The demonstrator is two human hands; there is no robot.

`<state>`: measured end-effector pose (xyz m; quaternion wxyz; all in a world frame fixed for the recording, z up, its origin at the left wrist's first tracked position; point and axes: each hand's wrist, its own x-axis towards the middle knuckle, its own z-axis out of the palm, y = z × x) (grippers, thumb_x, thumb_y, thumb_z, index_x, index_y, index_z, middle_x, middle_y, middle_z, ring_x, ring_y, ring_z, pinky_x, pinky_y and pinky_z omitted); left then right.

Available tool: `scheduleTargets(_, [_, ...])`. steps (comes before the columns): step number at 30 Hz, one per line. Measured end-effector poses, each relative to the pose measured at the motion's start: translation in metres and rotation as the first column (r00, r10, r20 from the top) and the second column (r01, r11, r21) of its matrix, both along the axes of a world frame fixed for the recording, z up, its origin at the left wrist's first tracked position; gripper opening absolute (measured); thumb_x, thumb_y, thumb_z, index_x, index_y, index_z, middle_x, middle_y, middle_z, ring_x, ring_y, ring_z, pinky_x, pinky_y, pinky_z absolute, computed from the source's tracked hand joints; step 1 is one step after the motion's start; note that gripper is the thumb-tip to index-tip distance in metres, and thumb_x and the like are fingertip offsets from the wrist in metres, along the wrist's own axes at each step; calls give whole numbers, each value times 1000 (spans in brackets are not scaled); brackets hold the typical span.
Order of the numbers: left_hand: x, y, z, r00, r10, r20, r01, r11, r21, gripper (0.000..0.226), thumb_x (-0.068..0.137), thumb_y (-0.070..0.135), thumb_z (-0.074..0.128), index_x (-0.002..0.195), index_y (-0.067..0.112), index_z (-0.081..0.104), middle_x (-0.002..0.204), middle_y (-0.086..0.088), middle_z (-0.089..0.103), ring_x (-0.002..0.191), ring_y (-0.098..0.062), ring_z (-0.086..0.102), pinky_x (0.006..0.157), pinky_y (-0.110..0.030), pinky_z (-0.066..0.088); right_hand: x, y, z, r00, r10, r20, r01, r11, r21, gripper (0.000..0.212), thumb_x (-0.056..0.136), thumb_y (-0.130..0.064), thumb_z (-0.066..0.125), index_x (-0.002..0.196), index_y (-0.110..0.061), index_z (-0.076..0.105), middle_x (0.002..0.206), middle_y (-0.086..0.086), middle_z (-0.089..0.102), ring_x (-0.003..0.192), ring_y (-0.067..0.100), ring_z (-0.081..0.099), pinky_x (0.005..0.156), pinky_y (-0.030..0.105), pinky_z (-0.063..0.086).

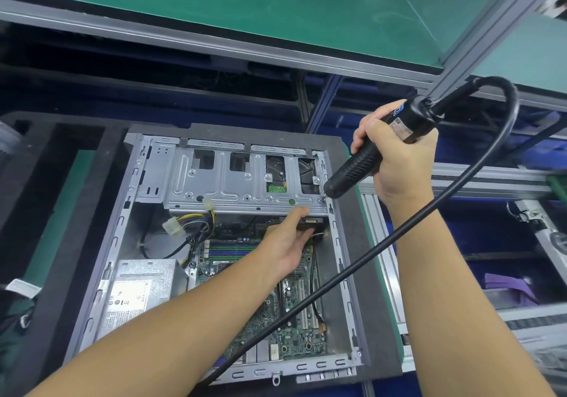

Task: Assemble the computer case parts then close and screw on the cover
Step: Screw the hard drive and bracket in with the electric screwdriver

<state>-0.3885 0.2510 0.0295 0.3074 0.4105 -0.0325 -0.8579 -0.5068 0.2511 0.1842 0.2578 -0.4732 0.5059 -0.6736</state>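
An open grey computer case (92,298) lies flat on dark foam, its green motherboard (294,313) and silver power supply (138,292) exposed. A metal drive cage (233,181) spans the far end of the case. My right hand (395,157) is wrapped around a black electric screwdriver (359,166); its bit touches a screw at the cage's right front corner. My left hand (285,243) reaches into the case, thumb pressed on the cage's front edge and fingers under it around a dark block. No cover is in view.
The screwdriver's black cable (337,277) loops over my right arm and crosses the case toward the near edge. Loose yellow and black power wires with white plugs (187,224) hang at the cage's left. A green shelf (245,6) runs above, and blue bins (509,270) sit at right.
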Motion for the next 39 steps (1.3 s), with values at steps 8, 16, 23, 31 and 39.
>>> scheduleTargets(8, [1,-3,-5,995,-97,12,97,995,8,18,88,11,71,98,3,58,85,-13,68,78,-22,64,112,-39,42,9,-11,5,993,33,-116,-29,999,37,20,80,-6,61,70,-24,63,63,-2,61,56,20,57,57,33,50])
scheduleTargets(16, [2,-4,-6,995,-96,1,96,995,20,18,87,11,71,97,4,57,84,-12,65,78,-21,61,109,-35,44,7,-11,5,998,1,-58,5,995,97,16,86,1,59,77,-12,60,65,-2,64,59,18,61,59,31,54])
scheduleTargets(23, [1,-4,-10,993,-104,54,104,995,8,21,86,14,73,95,3,57,65,-6,65,64,-17,61,84,-26,51,9,-10,8,998,0,-64,6,996,93,16,84,-4,62,75,-17,65,68,0,66,62,19,64,61,32,55])
scheduleTargets(31, [-2,-5,-17,998,-31,60,31,1000,-2,21,80,10,78,89,2,61,66,-7,72,61,-13,69,69,-24,56,12,-12,12,997,-2,-82,13,990,141,14,86,1,60,78,-10,62,67,0,65,62,19,63,62,33,57])
scheduleTargets(39, [0,-5,-13,996,-67,52,66,998,20,21,82,12,77,90,3,60,83,-11,67,76,-16,64,77,-22,57,13,-11,12,995,-34,-94,49,984,172,15,91,5,59,81,-6,60,67,-1,64,62,16,63,63,31,58])
